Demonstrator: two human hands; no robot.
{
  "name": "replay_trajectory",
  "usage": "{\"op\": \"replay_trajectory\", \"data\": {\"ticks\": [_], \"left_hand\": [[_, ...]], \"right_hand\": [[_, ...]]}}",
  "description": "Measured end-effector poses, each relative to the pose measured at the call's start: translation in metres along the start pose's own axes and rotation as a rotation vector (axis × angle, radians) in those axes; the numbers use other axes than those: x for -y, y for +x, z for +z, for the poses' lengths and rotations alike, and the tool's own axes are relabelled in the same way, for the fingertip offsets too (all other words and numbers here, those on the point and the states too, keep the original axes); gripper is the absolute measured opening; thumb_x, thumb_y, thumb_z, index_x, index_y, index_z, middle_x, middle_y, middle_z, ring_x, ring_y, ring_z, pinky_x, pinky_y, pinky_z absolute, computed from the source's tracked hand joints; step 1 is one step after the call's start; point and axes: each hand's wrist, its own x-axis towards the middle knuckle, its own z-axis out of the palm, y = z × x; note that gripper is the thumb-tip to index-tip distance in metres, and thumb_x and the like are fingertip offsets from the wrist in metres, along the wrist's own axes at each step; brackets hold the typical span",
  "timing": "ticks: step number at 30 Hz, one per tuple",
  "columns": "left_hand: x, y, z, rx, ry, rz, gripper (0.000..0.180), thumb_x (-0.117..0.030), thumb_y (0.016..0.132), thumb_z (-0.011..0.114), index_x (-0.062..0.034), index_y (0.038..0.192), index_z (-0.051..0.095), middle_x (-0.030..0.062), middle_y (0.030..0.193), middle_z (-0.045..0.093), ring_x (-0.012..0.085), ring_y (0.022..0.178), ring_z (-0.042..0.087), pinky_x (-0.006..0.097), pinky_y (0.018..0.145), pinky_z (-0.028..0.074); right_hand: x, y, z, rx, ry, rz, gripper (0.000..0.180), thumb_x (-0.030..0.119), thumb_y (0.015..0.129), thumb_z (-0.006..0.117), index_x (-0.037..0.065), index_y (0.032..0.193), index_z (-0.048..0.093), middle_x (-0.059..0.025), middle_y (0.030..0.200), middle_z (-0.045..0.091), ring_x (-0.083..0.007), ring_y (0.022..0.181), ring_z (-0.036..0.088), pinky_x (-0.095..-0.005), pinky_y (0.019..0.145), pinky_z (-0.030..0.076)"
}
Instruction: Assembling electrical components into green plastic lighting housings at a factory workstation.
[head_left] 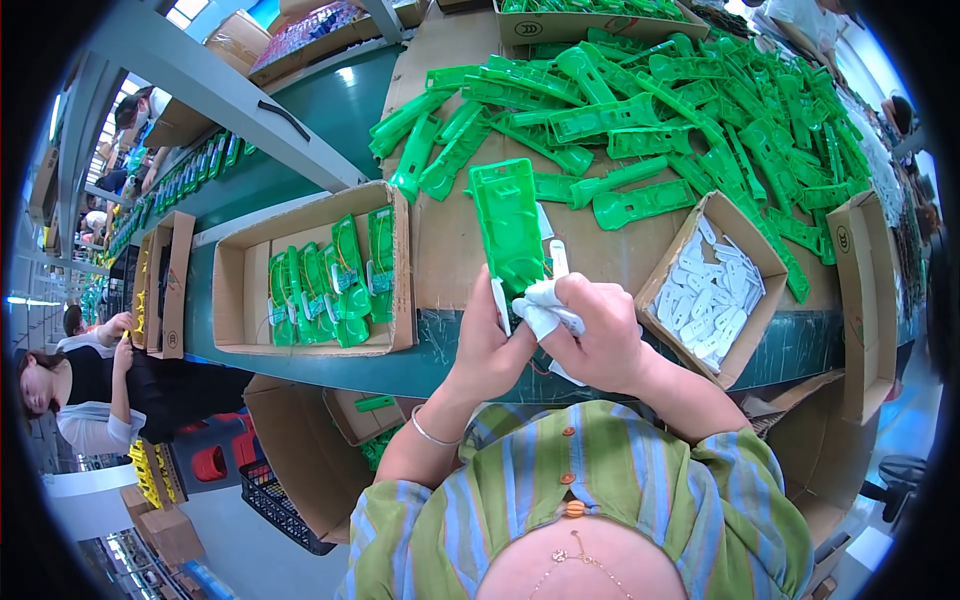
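**Green plastic piece held between both hands**

The left hand [487, 345] fingers are closed around the lower end of a green plastic piece [508, 228], which sticks up and away from the fingertips. The right hand [598, 335] is curled shut on a white part [541, 303] pressed against the piece's base. Just right sits a box of white parts [715, 285]; left, a box of finished green pieces [320, 275]; beyond, a green pile [700, 110].

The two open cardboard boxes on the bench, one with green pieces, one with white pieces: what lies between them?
In the head view, between the box of green pieces and the box of white pieces lie brown cardboard and the green plastic part that both hands hold.
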Motion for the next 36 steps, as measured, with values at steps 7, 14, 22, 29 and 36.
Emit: {"op": "replay_trajectory", "data": {"ticks": [7,14,22,29,36], "left_hand": [[0.003,-0.003,-0.002,0.026,0.078,0.009,0.046,0.005,0.074,0.052,-0.0015,0.117,0.037,0.0083,0.101,0.054,0.0149,0.092,0.052,0.029,0.08,0.042],[0.011,-0.005,0.002,-0.039,0.33,0.054,0.048,0.005,0.073,0.054,-0.0016,0.117,0.035,0.0114,0.097,0.053,0.0204,0.087,0.054,0.031,0.075,0.044],[-0.011,-0.002,-0.003,-0.038,0.115,0.038,0.046,-0.001,0.077,0.053,-0.0012,0.119,0.033,0.0143,0.101,0.054,0.0227,0.091,0.057,0.033,0.078,0.046],[-0.002,0.002,-0.017,0.204,-0.88,-0.139,0.055,-0.045,0.092,0.036,0.0017,0.121,0.035,0.0221,0.097,0.052,0.0294,0.079,0.06,0.039,0.062,0.052],[-0.002,0.001,-0.008,0.144,-1.217,-0.217,0.057,-0.048,0.091,0.034,0.002,0.116,0.04,0.0209,0.093,0.052,0.0268,0.064,0.058,0.035,0.054,0.046]], "right_hand": [[0.002,0.004,-0.005,0.089,-0.132,-0.145,0.017,-0.001,0.065,0.062,0.0,0.078,0.052,-0.0085,0.054,0.05,-0.026,0.045,0.053,-0.0336,0.042,0.041],[0.002,0.0,0.001,0.108,-0.203,-0.09,0.017,-0.001,0.063,0.062,0.001,0.073,0.048,-0.0087,0.052,0.048,-0.0277,0.044,0.051,-0.0351,0.042,0.04],[0.005,0.007,-0.017,-0.116,0.234,0.075,0.023,0.005,0.081,0.056,0.0,0.103,0.049,-0.0068,0.077,0.056,-0.012,0.053,0.054,-0.0255,0.043,0.041],[0.006,-0.001,-0.02,-0.171,0.49,0.294,0.025,0.006,0.09,0.045,-0.001,0.113,0.04,-0.008,0.09,0.057,-0.0071,0.057,0.05,-0.0193,0.048,0.039],[0.008,-0.001,-0.017,-0.066,0.454,0.211,0.026,0.004,0.089,0.045,-0.002,0.114,0.037,-0.0091,0.085,0.055,-0.0086,0.059,0.051,-0.0202,0.05,0.041]]}}
